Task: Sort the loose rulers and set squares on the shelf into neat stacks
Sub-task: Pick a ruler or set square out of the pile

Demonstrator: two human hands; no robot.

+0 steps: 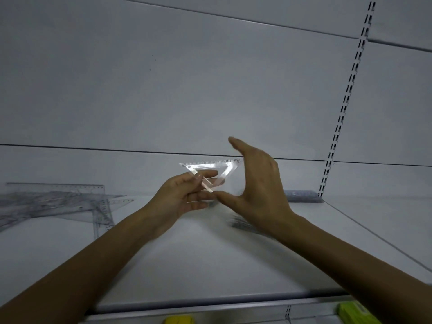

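Note:
My left hand (184,195) holds a small clear set square (211,169) upright above the white shelf (210,260), its long edge on top and its point down between the fingers. My right hand (257,183) is beside it on the right, fingers straight and thumb spread, with the fingertips near the set square's right corner. A heap of large clear set squares and rulers (58,202) lies at the shelf's left. More clear rulers (245,224) lie flat on the shelf below my right hand, partly hidden by the wrist.
A grey-blue flat packet (301,196) lies at the back right against the slotted upright (343,108). The white back panel rises behind. Yellow items (180,320) and a green-yellow item (357,313) show on the level below the shelf's front edge.

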